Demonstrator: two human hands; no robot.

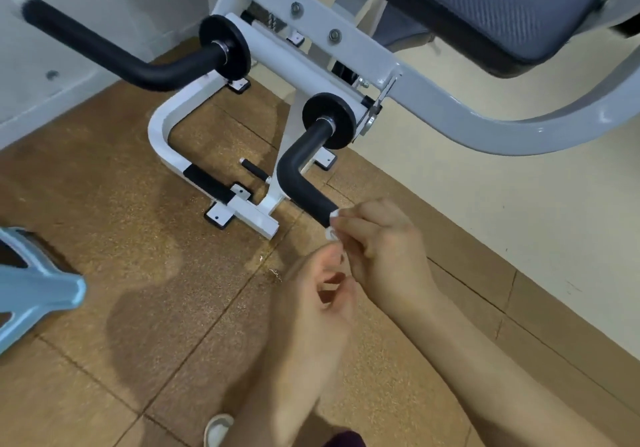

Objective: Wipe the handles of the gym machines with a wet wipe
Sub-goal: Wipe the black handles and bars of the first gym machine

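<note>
A white gym machine carries two bent black foam handles. The near handle (pixel 300 173) ends right at my right hand (pixel 384 239), whose fingers are closed on a small crumpled white wet wipe (pixel 332 228) pressed at the handle's tip. Just below it my left hand (pixel 318 294) is blurred, fingers curled and pinched up toward the wipe; whether it touches the wipe I cannot tell. The far handle (pixel 104 55) stretches to the upper left, untouched.
The dark padded seat (pixel 502 10) and a grey curved frame tube (pixel 519 128) hang over the right side. The machine's white base (pixel 162 135) stands on brown cork-like floor tiles. A light blue plastic stool (pixel 31 287) sits at the left edge. A shoe (pixel 218 429) shows at the bottom.
</note>
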